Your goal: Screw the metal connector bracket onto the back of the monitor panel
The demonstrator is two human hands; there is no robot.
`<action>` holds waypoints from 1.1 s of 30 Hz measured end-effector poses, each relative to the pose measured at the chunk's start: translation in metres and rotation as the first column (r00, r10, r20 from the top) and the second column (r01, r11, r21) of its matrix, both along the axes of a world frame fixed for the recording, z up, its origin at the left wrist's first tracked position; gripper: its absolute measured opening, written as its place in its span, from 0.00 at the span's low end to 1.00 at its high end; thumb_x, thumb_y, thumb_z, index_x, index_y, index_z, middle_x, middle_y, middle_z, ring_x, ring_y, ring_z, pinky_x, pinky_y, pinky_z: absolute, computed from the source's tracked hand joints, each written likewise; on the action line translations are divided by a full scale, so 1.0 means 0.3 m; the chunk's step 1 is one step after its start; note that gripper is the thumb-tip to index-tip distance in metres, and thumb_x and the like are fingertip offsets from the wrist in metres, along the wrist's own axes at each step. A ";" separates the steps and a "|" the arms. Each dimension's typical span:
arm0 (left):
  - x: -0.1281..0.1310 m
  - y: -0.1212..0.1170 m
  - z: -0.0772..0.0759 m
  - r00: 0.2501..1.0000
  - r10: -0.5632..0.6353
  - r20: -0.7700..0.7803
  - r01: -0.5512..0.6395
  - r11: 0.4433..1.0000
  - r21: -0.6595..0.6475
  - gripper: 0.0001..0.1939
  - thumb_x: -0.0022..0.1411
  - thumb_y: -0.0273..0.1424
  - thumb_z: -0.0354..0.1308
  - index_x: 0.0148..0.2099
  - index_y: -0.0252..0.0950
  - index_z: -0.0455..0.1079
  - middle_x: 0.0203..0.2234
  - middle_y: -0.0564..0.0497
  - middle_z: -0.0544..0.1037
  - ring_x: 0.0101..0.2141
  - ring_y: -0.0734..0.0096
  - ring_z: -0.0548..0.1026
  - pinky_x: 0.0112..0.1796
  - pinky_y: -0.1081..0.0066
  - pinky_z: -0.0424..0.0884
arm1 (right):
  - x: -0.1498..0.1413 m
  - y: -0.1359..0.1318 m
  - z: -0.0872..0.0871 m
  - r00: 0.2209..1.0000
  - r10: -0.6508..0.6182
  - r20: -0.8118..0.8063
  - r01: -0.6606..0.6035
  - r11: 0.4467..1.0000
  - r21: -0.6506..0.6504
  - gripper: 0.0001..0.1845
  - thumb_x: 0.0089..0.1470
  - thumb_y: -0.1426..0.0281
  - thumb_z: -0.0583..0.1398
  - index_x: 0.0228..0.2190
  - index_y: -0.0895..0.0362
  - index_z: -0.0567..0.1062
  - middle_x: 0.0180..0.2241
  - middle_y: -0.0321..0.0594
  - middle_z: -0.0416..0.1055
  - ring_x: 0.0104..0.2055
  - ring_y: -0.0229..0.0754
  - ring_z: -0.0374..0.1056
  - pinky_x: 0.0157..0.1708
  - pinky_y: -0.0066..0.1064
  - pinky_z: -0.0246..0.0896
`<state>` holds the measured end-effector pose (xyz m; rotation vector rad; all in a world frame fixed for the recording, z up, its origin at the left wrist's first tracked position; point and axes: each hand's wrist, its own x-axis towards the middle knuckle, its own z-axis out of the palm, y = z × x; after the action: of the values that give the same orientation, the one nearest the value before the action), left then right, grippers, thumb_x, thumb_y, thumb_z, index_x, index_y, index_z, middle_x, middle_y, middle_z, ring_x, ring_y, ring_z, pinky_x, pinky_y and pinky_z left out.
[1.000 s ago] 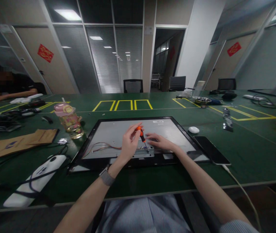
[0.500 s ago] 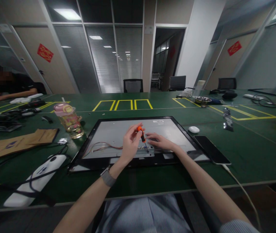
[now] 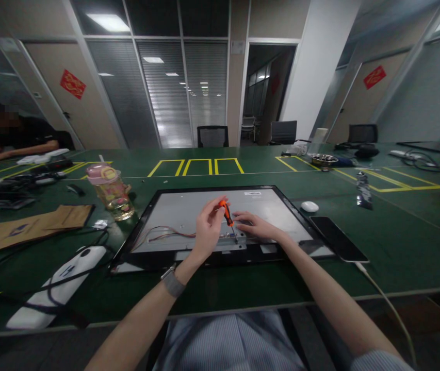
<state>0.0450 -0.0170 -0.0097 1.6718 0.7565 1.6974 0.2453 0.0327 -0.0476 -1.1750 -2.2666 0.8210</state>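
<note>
A flat display panel [image 3: 181, 208] lies face down on the green table [image 3: 397, 242], its grey metal back up inside a black frame. My left hand [image 3: 206, 229] is closed round a small orange-handled screwdriver [image 3: 226, 215], whose tip points down at a metal bracket [image 3: 227, 242] near the panel's front edge. My right hand [image 3: 256, 226] rests on the panel just right of the tip, fingers stretched out flat towards it. Thin red and white wires [image 3: 165, 234] run across the panel's back to the left of my left hand.
A black phone [image 3: 338, 238] with a white cable lies right of the panel, a white mouse [image 3: 309, 206] behind it. A pink-lidded bottle [image 3: 109, 190], brown paper [image 3: 26, 226] and a white power strip [image 3: 55, 286] sit left. Another person's arm [image 3: 14, 149] rests at far left.
The screwdriver handle has tilted slightly in my left hand; both hands stay at the same spot on the panel.
</note>
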 end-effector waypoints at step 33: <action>-0.008 0.009 0.002 0.995 0.095 -0.029 -0.094 0.995 0.041 0.11 0.61 0.33 0.58 0.46 0.37 0.73 0.40 0.47 0.73 0.38 0.70 0.74 0.41 0.70 0.72 | 0.002 0.000 0.000 1.000 0.007 -0.029 -0.007 1.000 -0.018 0.29 0.54 0.49 0.56 0.48 0.55 0.75 0.59 0.48 0.63 0.63 0.53 0.56 0.63 0.48 0.45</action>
<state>0.0427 -0.0144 -0.0089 1.7177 0.8336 1.7651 0.2460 0.0326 -0.0475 -1.1563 -2.2454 0.8581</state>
